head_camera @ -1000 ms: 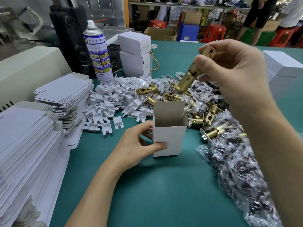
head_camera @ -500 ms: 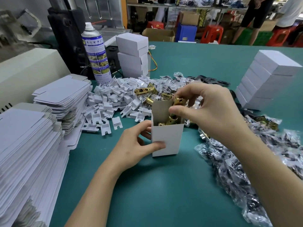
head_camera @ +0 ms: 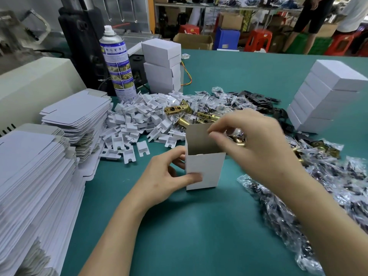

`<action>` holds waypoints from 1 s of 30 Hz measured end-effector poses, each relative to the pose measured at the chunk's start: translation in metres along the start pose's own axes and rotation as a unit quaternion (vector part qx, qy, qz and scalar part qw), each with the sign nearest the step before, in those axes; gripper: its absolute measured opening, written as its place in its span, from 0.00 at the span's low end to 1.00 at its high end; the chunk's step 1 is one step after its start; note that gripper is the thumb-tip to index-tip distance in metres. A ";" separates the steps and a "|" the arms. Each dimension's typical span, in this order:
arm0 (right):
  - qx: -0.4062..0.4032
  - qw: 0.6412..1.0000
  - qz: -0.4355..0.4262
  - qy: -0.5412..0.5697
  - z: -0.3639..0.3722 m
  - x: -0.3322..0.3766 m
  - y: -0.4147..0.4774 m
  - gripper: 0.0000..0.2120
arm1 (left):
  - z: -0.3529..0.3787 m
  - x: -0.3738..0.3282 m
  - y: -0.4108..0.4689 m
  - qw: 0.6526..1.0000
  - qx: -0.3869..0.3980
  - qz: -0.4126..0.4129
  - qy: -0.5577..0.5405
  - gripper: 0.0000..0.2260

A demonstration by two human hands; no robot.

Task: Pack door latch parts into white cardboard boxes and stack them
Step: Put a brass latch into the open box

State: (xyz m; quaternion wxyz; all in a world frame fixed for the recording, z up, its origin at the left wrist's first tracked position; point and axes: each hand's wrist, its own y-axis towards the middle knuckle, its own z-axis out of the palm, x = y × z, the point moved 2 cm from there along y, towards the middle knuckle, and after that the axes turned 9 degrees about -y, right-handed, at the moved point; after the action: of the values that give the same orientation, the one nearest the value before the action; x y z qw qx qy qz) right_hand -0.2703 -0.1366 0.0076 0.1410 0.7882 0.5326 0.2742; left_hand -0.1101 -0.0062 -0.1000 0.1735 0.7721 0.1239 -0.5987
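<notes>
An open white cardboard box (head_camera: pixel 205 170) stands upright on the green table, its back flap raised. My left hand (head_camera: pixel 165 182) grips its left side, thumb on the front face. Just over the open top, my right hand (head_camera: pixel 253 148) hovers with fingers loosely curled and nothing visible between them. The box walls hide what lies inside. Loose brass door latches (head_camera: pixel 177 111) lie just behind the box. Closed white boxes are stacked at the right (head_camera: pixel 326 96) and at the back (head_camera: pixel 161 64).
Flat box blanks are piled at the left (head_camera: pixel 29 176) and behind them (head_camera: pixel 77 114). White plastic inserts (head_camera: pixel 139 120) are heaped beside a spray can (head_camera: pixel 117 64). Clear bags of small parts (head_camera: pixel 338 186) spread along the right. Black plates (head_camera: pixel 258 98) lie further back.
My right hand brought a brass latch down from above into the box and now shows nothing in its fingers. The left hand has kept its hold on the box.
</notes>
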 end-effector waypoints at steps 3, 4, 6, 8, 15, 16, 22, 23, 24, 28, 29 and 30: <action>-0.090 0.987 0.084 0.104 -0.009 -0.014 -0.006 0.04 | 0.001 0.000 0.000 1.000 0.018 0.002 -0.006 0.17; -0.103 0.981 0.109 0.125 -0.010 -0.020 -0.008 0.05 | 0.001 -0.001 -0.001 1.000 0.023 0.002 -0.010 0.16; -0.105 0.974 0.148 0.134 -0.010 -0.028 -0.012 0.09 | 0.001 -0.001 -0.001 0.999 0.028 0.001 -0.017 0.16; -0.086 0.974 0.166 0.131 -0.007 -0.035 -0.017 0.13 | 0.001 -0.001 -0.002 0.999 0.032 0.001 -0.024 0.16; 0.211 0.969 0.127 0.009 0.020 -0.052 -0.032 0.22 | 0.001 0.001 -0.001 0.999 0.039 -0.007 -0.034 0.19; 0.235 0.965 0.119 -0.011 0.024 -0.053 -0.034 0.20 | 0.001 0.001 -0.001 0.999 0.040 -0.008 -0.033 0.19; 0.243 0.964 0.088 -0.068 0.026 -0.051 -0.036 0.18 | 0.001 0.002 -0.001 0.998 0.043 -0.005 -0.035 0.18; 0.211 0.972 0.093 -0.046 0.024 -0.050 -0.034 0.17 | 0.001 0.002 -0.001 0.998 0.044 -0.004 -0.035 0.17; 0.171 0.980 0.098 -0.021 0.021 -0.048 -0.032 0.15 | 0.001 0.002 -0.001 0.998 0.044 -0.003 -0.035 0.17; 0.103 0.989 0.102 0.027 0.017 -0.042 -0.013 0.10 | 0.000 0.002 -0.001 0.998 0.056 -0.007 -0.029 0.18; 0.117 0.988 0.094 0.023 0.019 -0.040 -0.006 0.12 | -0.001 0.002 -0.001 0.998 0.063 -0.007 -0.028 0.18; 0.137 0.987 0.085 0.020 0.024 -0.038 0.002 0.14 | -0.002 0.002 -0.001 0.997 0.069 -0.008 -0.029 0.19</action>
State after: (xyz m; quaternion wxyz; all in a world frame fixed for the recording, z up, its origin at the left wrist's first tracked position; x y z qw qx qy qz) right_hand -0.2660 -0.1707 -0.0219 -0.0025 0.8367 0.4989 0.2258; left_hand -0.1084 -0.0047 -0.1021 0.1183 0.7638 0.0833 -0.6291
